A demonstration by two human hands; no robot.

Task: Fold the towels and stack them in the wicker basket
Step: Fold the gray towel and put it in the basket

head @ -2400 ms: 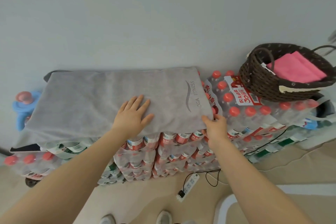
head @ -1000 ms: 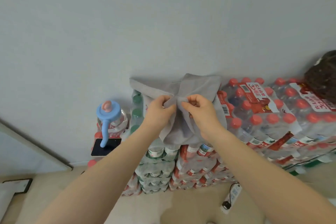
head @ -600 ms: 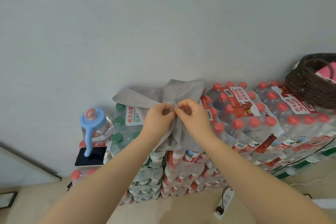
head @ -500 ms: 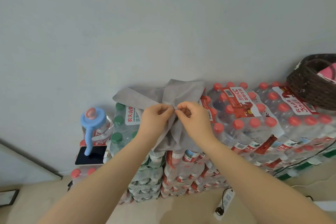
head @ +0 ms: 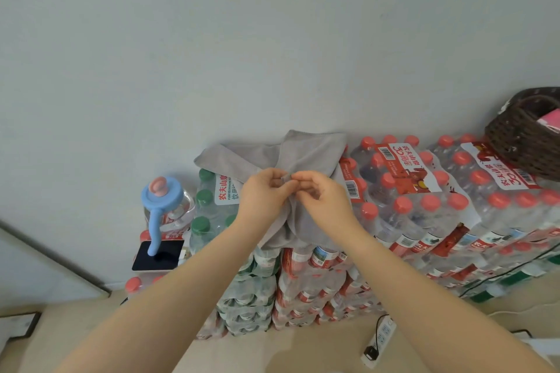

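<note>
Grey microfibre describes the towel (head: 306,157), which lies bunched on top of the stacked shrink-wrapped packs of water bottles (head: 409,203) set against a pale wall (head: 242,39). Its far part spreads flat toward the wall; its near part hangs over the front edge of the stack between the two forearms.

The left hand (head: 263,192) has its fingers curled and pinches a gathered edge of the towel at its fingertips. The right hand (head: 322,195) does the same, thumb and forefinger closed on the cloth. The two pinch points sit just beside each other, almost touching, above the middle of the towel.

The wicker basket (head: 524,142), dark brown, stands on the bottle packs at the right edge of the view, well apart from the towel. A pink towel (head: 550,118) shows inside it; the frame cuts off most of it.

To the left of the towel are green-capped bottles (head: 203,200), then a clear jug with a blue lid and handle (head: 160,200). A phone with a dark screen (head: 157,256) lies below the jug. A white power strip (head: 378,339) rests on the floor.
</note>
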